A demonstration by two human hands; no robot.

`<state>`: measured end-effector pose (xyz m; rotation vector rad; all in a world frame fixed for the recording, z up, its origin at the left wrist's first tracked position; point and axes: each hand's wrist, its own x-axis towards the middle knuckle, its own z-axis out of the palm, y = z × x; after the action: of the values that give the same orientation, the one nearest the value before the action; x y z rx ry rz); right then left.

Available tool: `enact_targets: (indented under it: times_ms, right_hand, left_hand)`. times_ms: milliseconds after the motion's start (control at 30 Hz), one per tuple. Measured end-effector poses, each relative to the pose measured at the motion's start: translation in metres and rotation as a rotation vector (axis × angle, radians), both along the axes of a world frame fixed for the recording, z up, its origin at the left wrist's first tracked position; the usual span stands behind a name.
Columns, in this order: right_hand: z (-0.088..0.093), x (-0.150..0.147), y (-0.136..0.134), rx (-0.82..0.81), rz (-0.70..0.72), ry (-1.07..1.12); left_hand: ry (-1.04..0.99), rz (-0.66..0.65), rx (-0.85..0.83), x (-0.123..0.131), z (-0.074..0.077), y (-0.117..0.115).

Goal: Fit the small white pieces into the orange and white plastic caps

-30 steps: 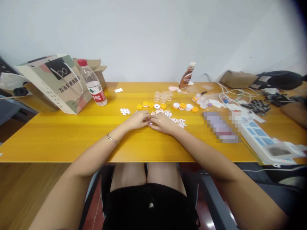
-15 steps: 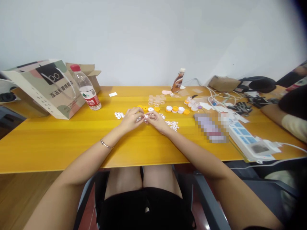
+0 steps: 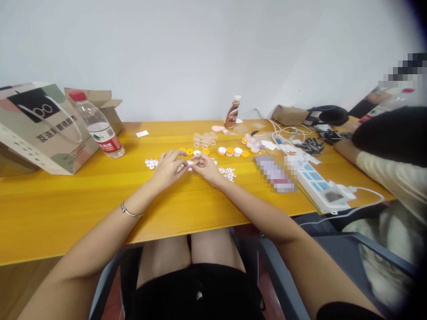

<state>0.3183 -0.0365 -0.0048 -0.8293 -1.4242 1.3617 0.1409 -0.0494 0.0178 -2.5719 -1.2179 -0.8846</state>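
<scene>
My left hand (image 3: 169, 168) and my right hand (image 3: 208, 170) meet over the table, thumbs and fingertips pinched on a small white round piece (image 3: 190, 166). Its exact kind is too small to make out. Left of my left hand lies a loose pile of small white pieces (image 3: 151, 164). Close by my right hand are small white pieces with dark marks (image 3: 227, 173). Just beyond my fingers stands a row of yellow and white round caps (image 3: 197, 153), partly covered by my hands. Farther back sit several clear plastic cups (image 3: 205, 139).
More yellow and white caps (image 3: 230, 151) line up to the right. A blurred phone (image 3: 275, 173) and a power strip (image 3: 315, 182) with cables lie farther right, near another person's arm (image 3: 347, 153). At left stand a water bottle (image 3: 102, 129) and a paper bag (image 3: 46, 129). A brown drink bottle (image 3: 232, 113) stands behind.
The camera view has turned to the right, so the table and things appear farther left. Both hands stay together at the small white piece, which shows a little more now.
</scene>
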Motion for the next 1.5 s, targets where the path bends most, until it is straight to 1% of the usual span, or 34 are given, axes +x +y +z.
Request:
enact_targets:
  times_ms: [200,333,433,533,633,700,800,867,967,1100,1133,1233,1300,1400,1500]
  right_hand:
    - [0.0,0.001,0.0,0.066,-0.017,-0.041]
    - [0.0,0.003,0.001,0.133,-0.016,-0.088]
    - [0.001,0.004,0.001,0.161,0.003,-0.116]
    - [0.0,0.005,0.004,0.142,0.007,-0.106]
    - [-0.004,0.006,0.01,0.108,-0.039,-0.071]
    - [-0.007,0.008,0.016,0.095,-0.086,-0.057]
    - [-0.01,0.011,0.02,0.1,-0.124,-0.052]
    - [-0.01,0.012,0.02,0.096,-0.121,-0.044]
    - [-0.008,0.012,0.018,0.077,-0.111,-0.038]
    - [-0.01,0.012,0.019,0.052,-0.099,-0.043]
    - [-0.011,0.012,0.02,0.047,-0.089,-0.044]
    - [-0.013,0.013,0.022,0.044,-0.063,-0.045]
    - [-0.014,0.013,0.022,0.049,-0.069,-0.032]
    - [-0.012,0.012,0.021,0.053,-0.085,-0.014]
    - [-0.01,0.012,0.02,0.05,-0.072,-0.017]
  left_hand:
    - [0.007,0.005,0.033,0.003,-0.002,0.0]
    - [0.006,0.03,0.023,0.007,-0.002,-0.003]
    - [0.001,0.027,-0.014,0.007,-0.001,-0.004]
    - [-0.015,-0.038,-0.092,0.001,0.003,0.001]
    - [-0.089,-0.128,-0.209,-0.013,0.009,0.012]
    - [-0.106,-0.116,-0.304,-0.024,0.011,0.02]
    - [-0.026,-0.087,-0.471,-0.036,0.011,0.028]
    - [0.035,-0.092,-0.53,-0.04,0.008,0.03]
    - [0.102,-0.073,-0.479,-0.044,0.003,0.034]
    - [0.116,0.014,-0.379,-0.047,-0.003,0.038]
    - [0.105,0.013,-0.372,-0.047,-0.005,0.039]
    - [0.077,-0.047,-0.386,-0.043,-0.009,0.038]
    - [0.084,-0.072,-0.393,-0.039,-0.012,0.036]
    - [0.13,-0.074,-0.38,-0.035,-0.015,0.034]
    - [0.154,-0.069,-0.372,-0.034,-0.016,0.034]
